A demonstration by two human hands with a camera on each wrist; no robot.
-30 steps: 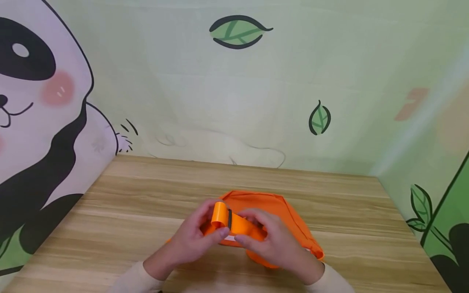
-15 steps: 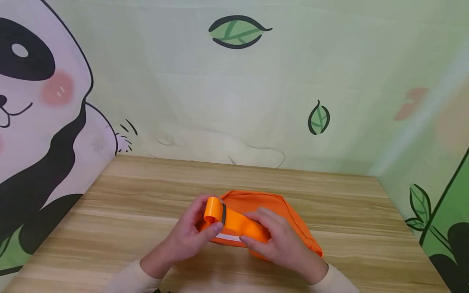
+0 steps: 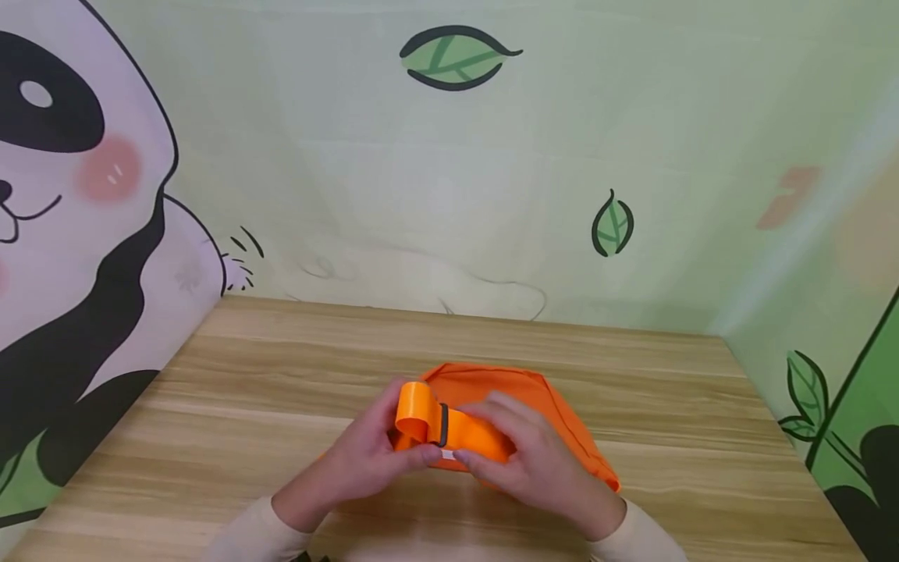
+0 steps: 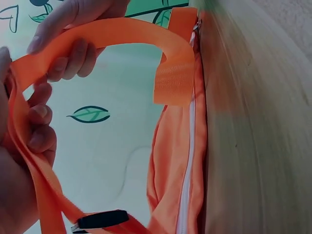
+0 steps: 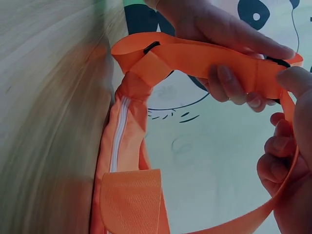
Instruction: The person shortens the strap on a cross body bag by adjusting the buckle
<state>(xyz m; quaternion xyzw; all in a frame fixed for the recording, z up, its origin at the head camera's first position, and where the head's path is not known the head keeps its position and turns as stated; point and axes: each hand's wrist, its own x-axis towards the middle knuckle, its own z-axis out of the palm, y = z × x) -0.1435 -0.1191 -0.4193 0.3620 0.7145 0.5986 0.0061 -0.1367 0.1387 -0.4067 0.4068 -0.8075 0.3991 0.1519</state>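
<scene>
left hand (image 3: pixel 368 453) and right hand (image 3: pixel 544 460): fingers curled, both pinching orange strap (image 3: pixel 463 432) | strap was raised above table (image 3: pixel 281 390), by orange bag (image 3: pixel 492 382) | seemed light, limp, smooth, sturdy | best grip looked beside dark slider (image 3: pixel 443 425)

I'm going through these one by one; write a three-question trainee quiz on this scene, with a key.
1. True or false: the left hand and right hand both hold the orange strap.
2. What colour is the zip on the bag? a) black b) white c) green
3. Fill in: the bag lies on the ____.

Key:
1. True
2. b
3. table
</scene>
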